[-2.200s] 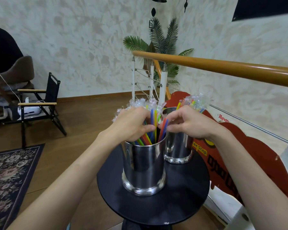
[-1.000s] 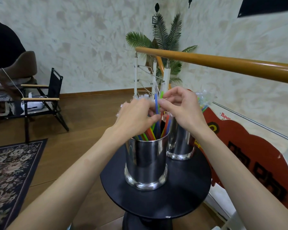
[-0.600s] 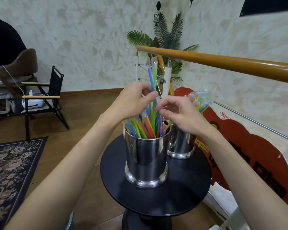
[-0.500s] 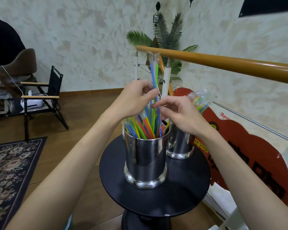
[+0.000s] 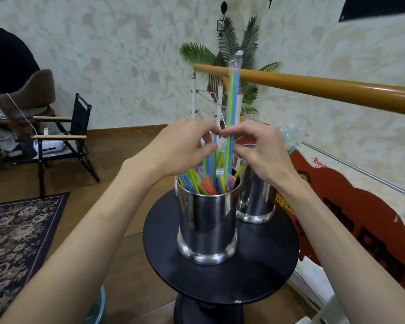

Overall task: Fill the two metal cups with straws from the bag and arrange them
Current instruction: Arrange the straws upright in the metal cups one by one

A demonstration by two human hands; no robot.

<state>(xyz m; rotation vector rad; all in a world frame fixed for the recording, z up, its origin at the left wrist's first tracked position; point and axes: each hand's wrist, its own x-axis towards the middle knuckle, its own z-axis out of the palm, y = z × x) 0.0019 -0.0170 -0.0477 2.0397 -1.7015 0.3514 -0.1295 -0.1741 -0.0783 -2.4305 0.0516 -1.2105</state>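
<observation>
Far cup point(image 5: 255, 202) crowds near cup point(image 5: 208, 225); tabletop point(image 5: 255, 272) front open.

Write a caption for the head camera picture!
Both hands pinch wrapped straws sticking up above the near metal cup.

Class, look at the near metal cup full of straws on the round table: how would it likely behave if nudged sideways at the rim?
The near cup is tall but has a flared base, so it probably resists tipping. Its polished steel on the smooth black table may let it slide. The straws look light, adding little weight.
</observation>
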